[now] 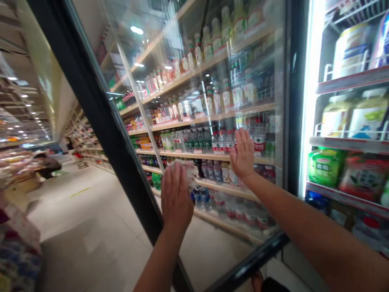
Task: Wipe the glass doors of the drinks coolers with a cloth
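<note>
A glass cooler door (194, 52) with a black frame (100, 109) stands swung open in front of me. My left hand (176, 198) lies against the glass low down, pressing a crumpled white cloth (186, 167) under its fingertips. My right hand (243, 156) rests flat on the glass a little higher and to the right, fingers stretched upward and holding nothing. Through the pane I see blurred shelves of bottled drinks (197, 140).
The lit cooler interior (349, 142) at the right holds wire shelves of large bottles and packs. A shop aisle floor (88, 219) runs off to the left, with shelving along it and a person (47, 164) far down. Patterned goods (18, 247) sit at the lower left.
</note>
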Tool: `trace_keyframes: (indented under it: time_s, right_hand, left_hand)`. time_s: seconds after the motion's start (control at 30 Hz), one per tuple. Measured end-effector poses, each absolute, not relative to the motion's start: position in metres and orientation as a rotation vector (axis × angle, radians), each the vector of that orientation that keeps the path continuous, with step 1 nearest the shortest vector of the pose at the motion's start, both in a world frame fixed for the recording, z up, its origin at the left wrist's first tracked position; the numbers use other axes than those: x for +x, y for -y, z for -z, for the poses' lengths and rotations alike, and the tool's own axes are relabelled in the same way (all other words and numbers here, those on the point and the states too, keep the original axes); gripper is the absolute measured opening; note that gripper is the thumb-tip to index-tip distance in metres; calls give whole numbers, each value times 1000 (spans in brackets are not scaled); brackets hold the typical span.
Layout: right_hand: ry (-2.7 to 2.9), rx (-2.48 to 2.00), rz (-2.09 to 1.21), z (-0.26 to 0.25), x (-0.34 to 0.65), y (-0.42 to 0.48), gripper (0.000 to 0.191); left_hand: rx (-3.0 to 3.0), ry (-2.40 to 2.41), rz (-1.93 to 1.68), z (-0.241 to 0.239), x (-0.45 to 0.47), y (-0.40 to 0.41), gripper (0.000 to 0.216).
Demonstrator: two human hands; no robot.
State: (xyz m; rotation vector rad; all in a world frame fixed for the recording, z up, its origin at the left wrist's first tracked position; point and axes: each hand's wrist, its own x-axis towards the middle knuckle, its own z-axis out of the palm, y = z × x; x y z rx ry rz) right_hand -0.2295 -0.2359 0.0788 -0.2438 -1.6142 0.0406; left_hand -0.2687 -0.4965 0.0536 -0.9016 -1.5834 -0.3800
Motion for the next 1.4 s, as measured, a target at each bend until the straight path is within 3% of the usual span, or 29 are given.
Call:
trace_keyframes:
  time_s: [0.13,0.27,0.5,0.7,0.87,1.07,1.3,1.4]
  right_hand:
    - [1620,-253,-35,-80,-228,236,63]
    - [1597,-246,-8,-80,-228,236,60]
    - [1616,-247,-29,-79,-227,236,62]
    - [1629,-252,-32,-79,-228,236,62]
    - [1604,-241,-16,-79,-228,235,61]
    - [1612,-239,-22,-79,-227,236,62]
    - [1614,-233,-31,-79,-226,236,62]
    - [1616,-219,-40,-79,-226,236,61]
  left_hand:
    - [-801,1553,450,-50,-265,494,69]
    - [-1050,1565,287,-30,-262,490,69]
    - [-813,1554,443,-49,-265,493,70]
    - [-1098,1623,256,-38,-261,484,67]
    - [-823,1582,449,-66,-266,489,69]
    - [-1042,1570,301,-49,-262,485,69]
    - [-821,1561,462,-68,-266,487,65]
    - [-1011,1542,343,-60,-261,478,66]
